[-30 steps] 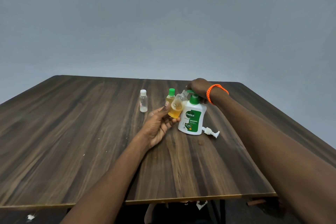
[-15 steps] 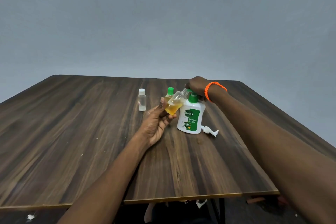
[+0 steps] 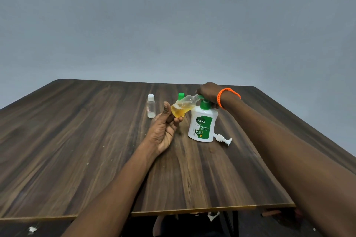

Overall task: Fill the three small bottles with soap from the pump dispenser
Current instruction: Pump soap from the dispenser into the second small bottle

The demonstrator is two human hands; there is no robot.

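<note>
A white soap dispenser point(image 3: 202, 124) with a green label and green pump stands on the wooden table point(image 3: 77, 140). My right hand point(image 3: 207, 92), with an orange bracelet at the wrist, rests on top of the pump head. My left hand point(image 3: 165, 127) holds a small clear bottle point(image 3: 182, 107) tilted, its mouth at the pump nozzle; yellow soap fills its lower part. A green-capped small bottle point(image 3: 181, 96) stands behind it, mostly hidden. A white-capped clear bottle point(image 3: 151, 106) stands upright to the left.
A loose white pump head point(image 3: 223, 138) lies on the table just right of the dispenser's base. The table's front edge runs across the lower view. A plain grey wall rises behind the table.
The view and both hands shifted slightly; the tilted bottle stays at the nozzle and my right hand stays on the pump. The soap level looks about the same.
</note>
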